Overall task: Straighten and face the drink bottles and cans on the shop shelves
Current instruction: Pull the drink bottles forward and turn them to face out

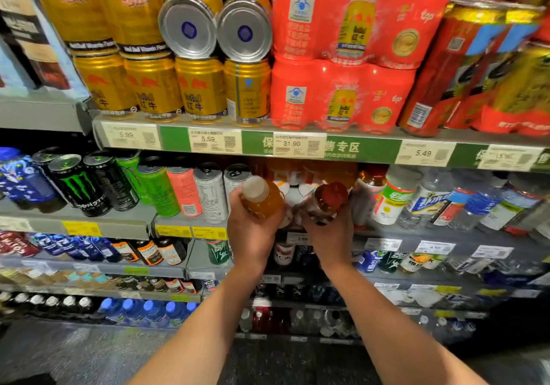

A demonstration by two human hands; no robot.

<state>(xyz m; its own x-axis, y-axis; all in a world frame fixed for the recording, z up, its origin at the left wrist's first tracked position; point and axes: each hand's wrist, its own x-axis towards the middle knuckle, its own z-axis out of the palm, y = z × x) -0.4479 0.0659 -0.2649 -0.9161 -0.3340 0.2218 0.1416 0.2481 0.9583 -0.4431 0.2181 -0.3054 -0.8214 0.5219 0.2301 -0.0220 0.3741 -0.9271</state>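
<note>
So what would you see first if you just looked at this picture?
Probably the two hands in the middle: the left hand holds an orange bottle with a white cap, and the right hand holds a bottle with a red cap. Above them on the top shelf, shiny gold cans sit beside bright red packs.

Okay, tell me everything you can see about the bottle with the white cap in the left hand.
The white-capped bottle is clear plastic by the look of it, filled with amber-orange drink, and topped by a round white cap. It is tilted, cap leaning toward the camera and to the left. The left hand grips its lower body from below, in front of the second shelf, beside the red-capped bottle.
</note>
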